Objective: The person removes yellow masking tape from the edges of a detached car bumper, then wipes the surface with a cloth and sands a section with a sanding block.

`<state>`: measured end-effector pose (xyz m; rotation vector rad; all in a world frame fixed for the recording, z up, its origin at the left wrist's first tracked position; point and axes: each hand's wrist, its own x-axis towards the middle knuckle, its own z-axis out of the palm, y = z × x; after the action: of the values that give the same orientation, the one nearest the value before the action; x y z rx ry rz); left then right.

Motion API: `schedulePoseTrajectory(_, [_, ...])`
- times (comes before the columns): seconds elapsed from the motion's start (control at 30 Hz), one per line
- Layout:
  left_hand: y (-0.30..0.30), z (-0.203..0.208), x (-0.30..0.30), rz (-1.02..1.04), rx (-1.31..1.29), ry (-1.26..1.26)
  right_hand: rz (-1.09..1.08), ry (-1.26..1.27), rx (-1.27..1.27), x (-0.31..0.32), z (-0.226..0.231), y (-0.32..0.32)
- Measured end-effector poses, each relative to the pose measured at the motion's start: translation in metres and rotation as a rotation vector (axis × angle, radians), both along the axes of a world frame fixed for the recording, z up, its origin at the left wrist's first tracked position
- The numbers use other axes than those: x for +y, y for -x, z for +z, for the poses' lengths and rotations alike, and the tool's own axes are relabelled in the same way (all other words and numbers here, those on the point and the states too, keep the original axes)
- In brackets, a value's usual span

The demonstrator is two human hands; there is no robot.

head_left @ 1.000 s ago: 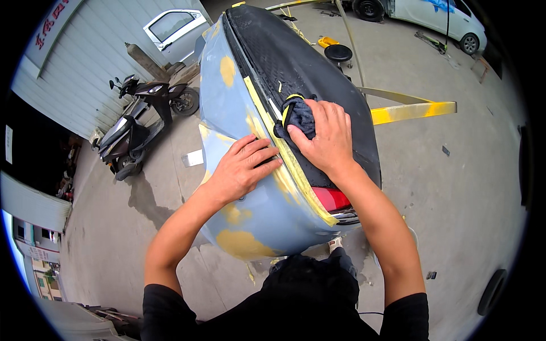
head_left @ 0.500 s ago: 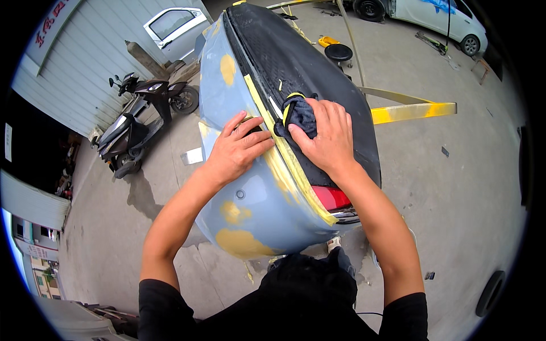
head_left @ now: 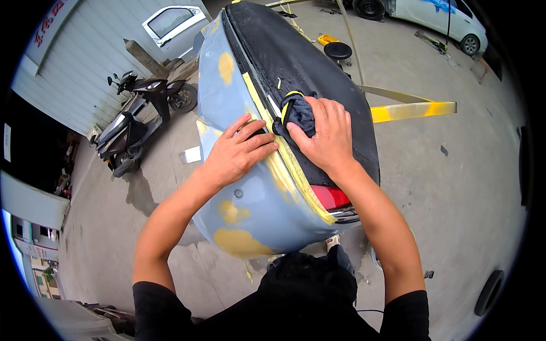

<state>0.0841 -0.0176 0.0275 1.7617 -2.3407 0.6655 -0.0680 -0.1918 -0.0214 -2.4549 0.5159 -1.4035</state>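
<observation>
Two bare hands, one bumper (head_left: 264,210), one cloth (head_left: 301,115), one red lamp (head_left: 330,197). Left hand (head_left: 239,152): fingers slightly spread over a small dark thing (head_left: 259,131), mostly hidden; couldn't tell if gripped. Right hand (head_left: 325,133): fingers curled, holding the bunched cloth, dark, fuzzy, yellow-edged. Bumper was under both hands: smooth, curved, blue-grey, two rounded tan patches (head_left: 243,242) on the person's side of the left fingers. Crinkly yellow tape (head_left: 304,190) ran between the hands. Textured black plastic (head_left: 335,79) lay under right fingers; glossy lamp sat below them.
</observation>
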Motion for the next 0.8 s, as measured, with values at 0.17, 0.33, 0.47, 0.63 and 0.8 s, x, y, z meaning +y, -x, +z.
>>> schedulePoseTrajectory(0.17, [0.010,-0.007,0.003,-0.055,0.026,-0.053,0.002,0.001,0.004,-0.001,0.001,0.001])
schedulePoseTrajectory(0.33, [-0.005,0.009,-0.006,0.003,-0.020,-0.032,0.002,-0.034,0.013,0.000,0.002,0.002])
schedulePoseTrajectory(0.47, [0.007,-0.003,-0.001,-0.050,0.026,-0.064,0.007,-0.040,0.013,0.000,0.003,0.001])
schedulePoseTrajectory(0.63, [0.001,0.003,-0.006,-0.018,-0.027,-0.032,0.003,-0.039,0.014,-0.001,0.001,0.002])
schedulePoseTrajectory(0.8, [0.010,-0.010,0.006,-0.100,-0.001,-0.046,0.013,-0.038,0.024,0.001,0.002,0.001])
